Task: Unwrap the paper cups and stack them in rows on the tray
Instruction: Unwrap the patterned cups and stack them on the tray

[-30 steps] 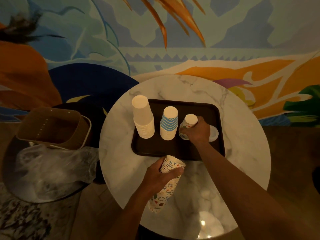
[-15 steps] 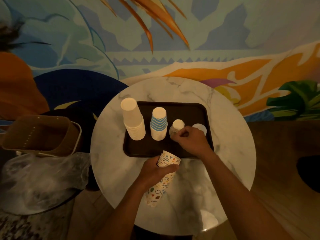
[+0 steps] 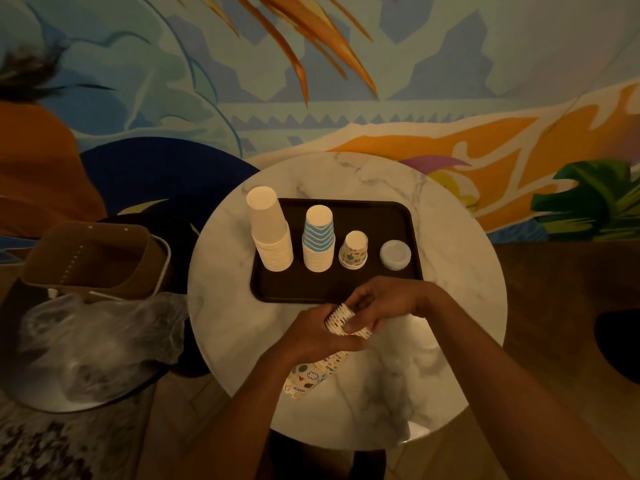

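My left hand [image 3: 311,336] is wrapped round the patterned cup stack [image 3: 313,374], held tilted over the marble table [image 3: 450,306] at the tray [image 3: 374,216]'s near edge. My right hand [image 3: 384,303] pinches the stack's upper end. On the tray, one row, upside down: plain stack [image 3: 272,233], blue-striped stack [image 3: 318,240], short patterned stack [image 3: 354,251], then a white round piece [image 3: 395,254] far right.

A: What stands on the tray [image 3: 377,216]?
B: Left to right — plain cup stack [image 3: 272,233], blue-striped stack [image 3: 318,242], short patterned stack [image 3: 354,251], pile of lids [image 3: 395,254].
A: And the hands?
B: Left hand [image 3: 311,336] grips a long patterned stack [image 3: 317,372] over the table [image 3: 453,320] — right hand [image 3: 384,303] pinches its upper end.
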{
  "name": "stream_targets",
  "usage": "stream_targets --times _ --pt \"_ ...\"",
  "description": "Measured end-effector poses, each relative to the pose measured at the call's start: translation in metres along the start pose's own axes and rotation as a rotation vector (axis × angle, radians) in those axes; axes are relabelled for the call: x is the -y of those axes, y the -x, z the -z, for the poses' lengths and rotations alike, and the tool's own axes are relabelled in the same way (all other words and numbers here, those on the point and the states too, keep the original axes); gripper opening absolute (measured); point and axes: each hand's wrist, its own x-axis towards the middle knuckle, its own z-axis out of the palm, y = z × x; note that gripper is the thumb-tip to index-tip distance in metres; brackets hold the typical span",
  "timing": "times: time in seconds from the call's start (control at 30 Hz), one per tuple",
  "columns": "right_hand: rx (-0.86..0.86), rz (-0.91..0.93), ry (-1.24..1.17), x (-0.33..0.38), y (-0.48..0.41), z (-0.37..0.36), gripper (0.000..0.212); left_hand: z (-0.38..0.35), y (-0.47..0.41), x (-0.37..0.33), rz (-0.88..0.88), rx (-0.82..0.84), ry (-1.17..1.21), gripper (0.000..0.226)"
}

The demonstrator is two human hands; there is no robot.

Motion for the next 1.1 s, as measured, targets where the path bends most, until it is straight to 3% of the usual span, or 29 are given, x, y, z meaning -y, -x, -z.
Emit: stream_targets --times 0.53,0.8,1.0,1.1 --pt "-0.131 0.014 -0.13 0.009 0.037 0.033 0.047 0.007 0.009 0.007 0.009 -0.05 0.072 0.062" --pt "-0.413 0.036 -0.347 -0.015 0.044 0.068 0.077 0.007 0.015 0.02 0.075 -0.105 0.136 0.059" --pt "-0.711 0.061 -0.758 -0.016 0.008 0.066 0.067 0.004 0.013 0.023 0.094 -0.107 0.167 0.061" --pt "-0.844 0.032 -0.831 -0.009 -0.014 0.064 0.073 -0.003 0.013 0.024 0.122 -0.14 0.181 0.061"
